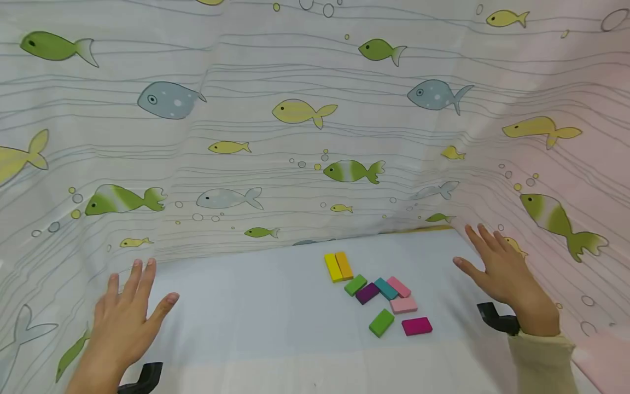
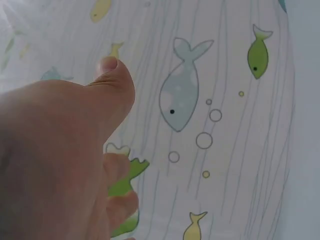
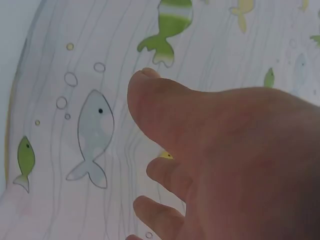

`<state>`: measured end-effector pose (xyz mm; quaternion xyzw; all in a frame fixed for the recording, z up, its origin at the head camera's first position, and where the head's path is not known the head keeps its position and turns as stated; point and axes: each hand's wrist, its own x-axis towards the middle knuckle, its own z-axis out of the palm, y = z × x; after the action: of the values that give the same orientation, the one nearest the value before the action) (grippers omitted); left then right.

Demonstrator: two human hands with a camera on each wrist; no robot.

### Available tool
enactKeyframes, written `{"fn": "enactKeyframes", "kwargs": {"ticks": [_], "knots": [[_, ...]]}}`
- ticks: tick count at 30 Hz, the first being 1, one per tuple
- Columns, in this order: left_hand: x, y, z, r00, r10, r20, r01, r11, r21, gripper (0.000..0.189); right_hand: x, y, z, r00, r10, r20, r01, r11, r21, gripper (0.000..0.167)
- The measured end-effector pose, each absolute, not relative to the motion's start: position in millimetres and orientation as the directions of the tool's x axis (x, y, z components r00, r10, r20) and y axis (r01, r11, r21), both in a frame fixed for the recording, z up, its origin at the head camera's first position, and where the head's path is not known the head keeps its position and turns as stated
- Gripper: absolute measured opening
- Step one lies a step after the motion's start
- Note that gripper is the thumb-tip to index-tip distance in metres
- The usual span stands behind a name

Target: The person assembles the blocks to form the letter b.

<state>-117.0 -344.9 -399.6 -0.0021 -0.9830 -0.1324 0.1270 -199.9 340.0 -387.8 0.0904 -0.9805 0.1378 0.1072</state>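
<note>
Several small coloured blocks lie on the white table, right of its middle. A yellow block (image 1: 333, 267) and an orange block (image 1: 344, 266) lie side by side at the back. In front of them are a green block (image 1: 356, 285), a purple block (image 1: 367, 294), a teal block (image 1: 386, 289) and two pink blocks (image 1: 403, 305). Nearest are another green block (image 1: 381, 323) and a magenta block (image 1: 416, 326). My left hand (image 1: 123, 317), fingers spread, is at the left, apart from the blocks. At the right, my right hand (image 1: 507, 268) is spread too and holds nothing.
A curtain (image 1: 275, 71) printed with fish hangs behind the table (image 1: 246, 312) and along both sides. Black straps (image 1: 498, 319) are at both wrists. The blocks lie between the hands, closer to the right one.
</note>
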Motion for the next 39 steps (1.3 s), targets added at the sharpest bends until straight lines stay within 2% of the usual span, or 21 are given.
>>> {"fn": "enactKeyframes", "kwargs": {"ticks": [5, 11, 14, 17, 21, 24, 27, 30, 35, 39], "knots": [[-124.1, -317.0, -405.9, -0.974, 0.034, 0.222, 0.092, 0.962, 0.258, 0.087, -208.7, 322.7, -394.9, -0.965, -0.204, 0.166, -0.243, 0.935, -0.26, 0.088], [-130.6, -256.4, -421.7, -0.967, 0.177, 0.181, 0.218, 0.945, 0.242, 0.083, -216.1, 293.2, -414.4, -0.954, -0.285, 0.096, -0.3, 0.914, -0.272, 0.083], [-130.2, -220.7, -437.3, -0.941, 0.282, 0.186, 0.321, 0.916, 0.239, 0.079, -218.0, 278.1, -426.1, -0.933, -0.349, 0.089, -0.36, 0.888, -0.286, 0.078], [-128.2, -187.5, -454.8, -0.914, 0.387, 0.12, 0.406, 0.87, 0.28, 0.078, -219.5, 264.4, -438.0, -0.906, -0.416, 0.072, -0.417, 0.856, -0.306, 0.074], [-122.8, -152.6, -473.0, -0.848, 0.53, 0.016, 0.507, 0.802, 0.315, 0.077, -220.7, 246.5, -452.6, -0.877, -0.48, 0.021, -0.456, 0.818, -0.352, 0.074], [-120.4, -133.5, -483.2, -0.792, 0.611, 0.008, 0.585, 0.755, 0.297, 0.074, -220.0, 233.6, -461.5, -0.857, -0.516, -0.007, -0.477, 0.796, -0.373, 0.074], [-122.9, -118.4, -491.4, -0.765, 0.642, 0.047, 0.625, 0.723, 0.294, 0.071, -217.5, 220.1, -468.0, -0.848, -0.53, -0.009, -0.495, 0.798, -0.343, 0.072], [-134.9, -104.8, -498.7, -0.763, 0.641, 0.086, 0.629, 0.704, 0.332, 0.069, -214.9, 206.4, -472.9, -0.861, -0.508, -0.003, -0.486, 0.826, -0.284, 0.07], [-173.3, -79.7, -507.5, -0.763, 0.629, 0.146, 0.635, 0.69, 0.347, 0.062, -212.3, 188.7, -482.1, -0.902, -0.432, -0.009, -0.421, 0.882, -0.213, 0.068], [-204.0, -58.9, -510.3, -0.776, 0.609, 0.167, 0.619, 0.682, 0.389, 0.053, -209.4, 182.5, -488.0, -0.911, -0.413, 0.002, -0.406, 0.895, -0.186, 0.066]]}}
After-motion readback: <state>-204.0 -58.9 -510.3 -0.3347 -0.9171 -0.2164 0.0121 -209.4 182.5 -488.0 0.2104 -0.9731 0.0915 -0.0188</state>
